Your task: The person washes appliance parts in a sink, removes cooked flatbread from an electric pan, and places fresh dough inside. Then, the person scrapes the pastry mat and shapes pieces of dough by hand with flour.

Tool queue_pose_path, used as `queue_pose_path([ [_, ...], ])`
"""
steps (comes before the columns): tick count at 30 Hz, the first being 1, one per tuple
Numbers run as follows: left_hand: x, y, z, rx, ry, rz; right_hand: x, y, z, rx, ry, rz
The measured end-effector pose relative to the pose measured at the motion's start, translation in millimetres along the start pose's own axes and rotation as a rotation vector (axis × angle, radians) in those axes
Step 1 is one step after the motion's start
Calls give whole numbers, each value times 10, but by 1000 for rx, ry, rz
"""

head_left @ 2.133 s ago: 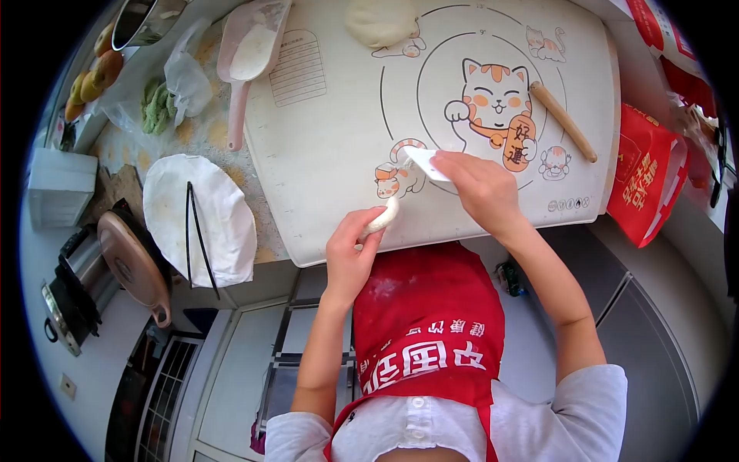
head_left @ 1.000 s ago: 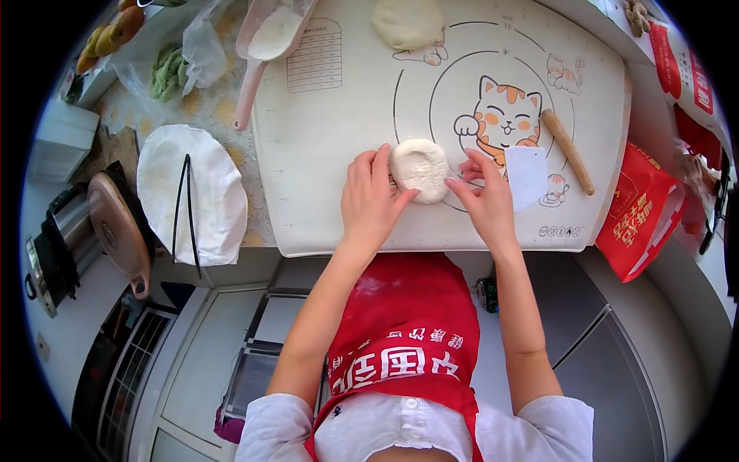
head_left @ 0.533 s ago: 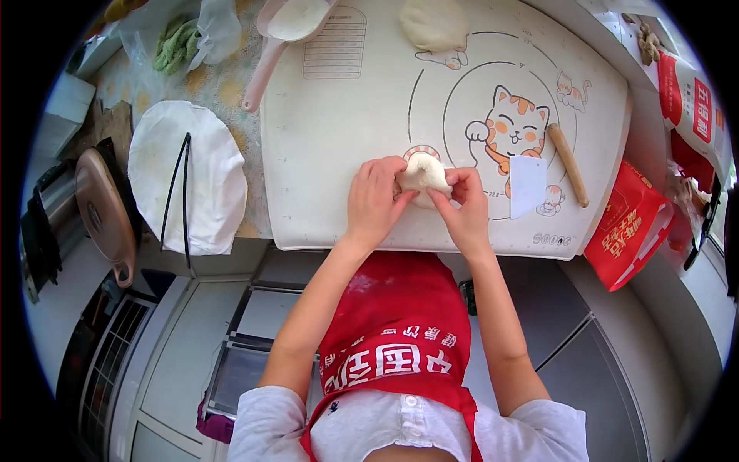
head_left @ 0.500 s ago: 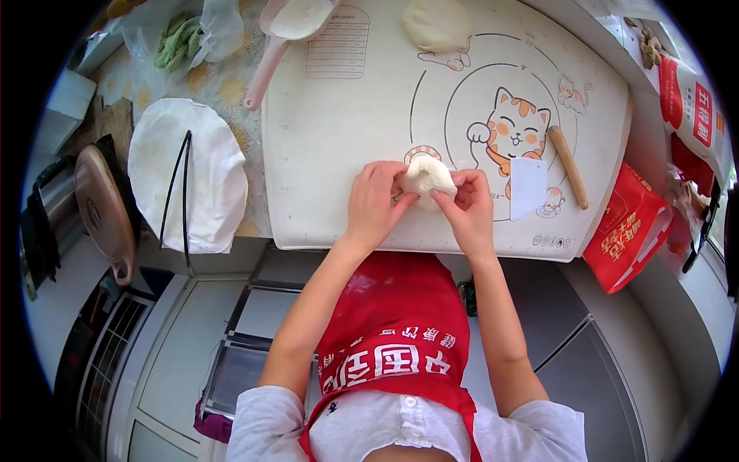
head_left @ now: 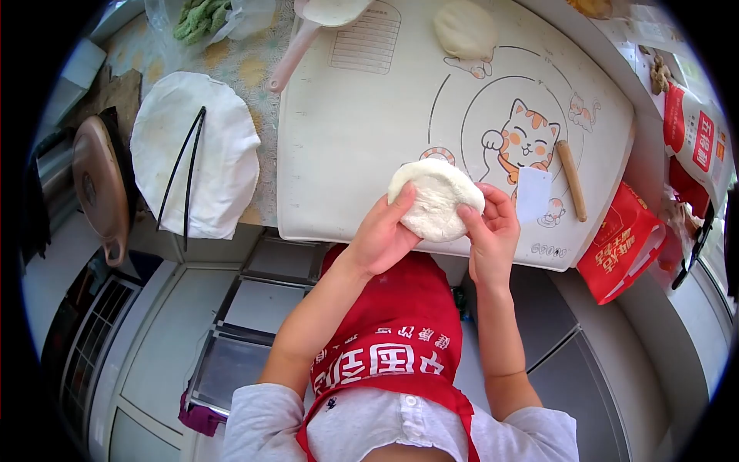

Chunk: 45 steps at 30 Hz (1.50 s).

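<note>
A round, white piece of dough (head_left: 433, 202) with a thick rim and a hollowed middle is held up over the front edge of the mat. My left hand (head_left: 385, 235) grips its left side, thumb on top and fingers beneath. On the right side, my right hand (head_left: 493, 231) pinches the rim between thumb and fingers. The dough's underside is hidden. Below and around it lies the white kneading mat (head_left: 346, 146) with a printed cat. Nearest to my right hand is a white flat scraper (head_left: 533, 195) on the mat.
A second dough lump (head_left: 466, 29) rests at the mat's back. A wooden rolling pin (head_left: 571, 181) lies at right, near a red bag (head_left: 622, 245). A pink-handled scoop (head_left: 296, 55) is at back left. White cloth (head_left: 223, 162) with black tongs (head_left: 183, 173) lies left.
Both hands have lifted the dough off the mat toward me and tilted it, so its hollowed face shows wider. The camera view has shifted slightly.
</note>
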State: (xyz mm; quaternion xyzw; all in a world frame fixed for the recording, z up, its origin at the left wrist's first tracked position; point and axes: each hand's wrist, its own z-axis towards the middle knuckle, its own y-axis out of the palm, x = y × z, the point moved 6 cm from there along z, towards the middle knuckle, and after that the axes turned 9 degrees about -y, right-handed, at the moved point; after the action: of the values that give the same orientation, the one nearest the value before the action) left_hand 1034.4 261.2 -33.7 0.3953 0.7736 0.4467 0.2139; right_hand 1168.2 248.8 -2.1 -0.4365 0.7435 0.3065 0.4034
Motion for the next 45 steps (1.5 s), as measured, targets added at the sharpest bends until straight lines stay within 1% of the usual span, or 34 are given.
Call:
queue_pose_path([
  [2, 85, -7, -74, -8, -1, -12, 23, 35, 9, 2, -14, -14],
  [4, 152, -16, -148, 6, -43, 0, -3, 88, 25, 2, -39, -21],
  [6, 204, -85, -202, 14, -35, 10, -89, 218, 57, -136, -132, -198],
  [7, 218, -134, -238, 28, -40, 7, -116, 255, 114, -145, -146, -190],
  [9, 276, -187, -332, 22, -27, -13, -243, 346, 234, -199, -292, -401],
  [10, 297, -215, -394, 11, -22, -19, -361, 422, 334, -185, -415, -464],
  [11, 323, -227, -458, 1, -19, -26, -441, 537, 450, -182, -428, -458],
  [12, 353, -221, -516, -23, -23, -96, -594, 710, 549, -236, -554, -518],
  [13, 367, -237, -575, -31, -25, -86, -731, 882, 651, -288, -678, -579],
  [16, 390, -431, -760, 195, 0, 99, -933, 1533, 1045, -419, -884, -684],
  [17, 391, -441, -814, 192, -6, 112, -979, 1758, 1169, -453, -951, -716],
  [19, 422, -495, -927, 265, 10, 238, -920, 2142, 1461, -520, -929, -880],
  [21, 433, -487, -1003, 289, 27, 242, -767, 2427, 1699, -616, -936, -1129],
  [22, 442, -506, -1039, 293, 40, 221, -734, 2524, 1798, -603, -931, -1129],
  [24, 444, -537, -1090, 298, 45, 205, -468, 2672, 1967, -821, -723, -1454],
  [25, 453, -557, -1111, 310, 59, 204, -452, 2671, 2019, -810, -717, -1451],
  [27, 484, -589, -1153, 324, 65, 207, -461, 2702, 2014, -830, -810, -1375],
  [28, 501, -597, -1174, 325, 73, 216, -448, 2676, 2028, -824, -803, -1372],
  [30, 510, -607, -1201, 325, 64, 221, -637, 2577, 1978, -731, -864, -1266],
  [31, 549, -598, -1205, 314, 89, 240, -715, 2464, 1934, -723, -844, -1274],
  [33, 569, -592, -1227, 300, 95, 230, -985, 2126, 1591, -688, -795, -873],
  [35, 591, -566, -1216, 274, 110, 234, -1060, 1687, 1211, -694, -688, -718],
  [37, 592, -580, -1188, 267, 94, 226, -864, 1175, 916, -616, -392, -718],
  [39, 586, -583, -1158, 305, 77, 242, -458, 704, 776, -486, -336, -681],
  [40, 575, -591, -1135, 319, 55, 259, -275, 524, 753, -485, -329, -679],
  [42, 549, -588, -1090, 335, 38, 282, -182, 319, 653, -385, -769, -1103],
  [43, 529, -582, -1072, 345, 25, 308, -66, 268, 620, -385, -760, -1096],
  [45, 496, -536, -1024, 351, 11, 317, 96, 333, 463, -399, -917, -1309],
])
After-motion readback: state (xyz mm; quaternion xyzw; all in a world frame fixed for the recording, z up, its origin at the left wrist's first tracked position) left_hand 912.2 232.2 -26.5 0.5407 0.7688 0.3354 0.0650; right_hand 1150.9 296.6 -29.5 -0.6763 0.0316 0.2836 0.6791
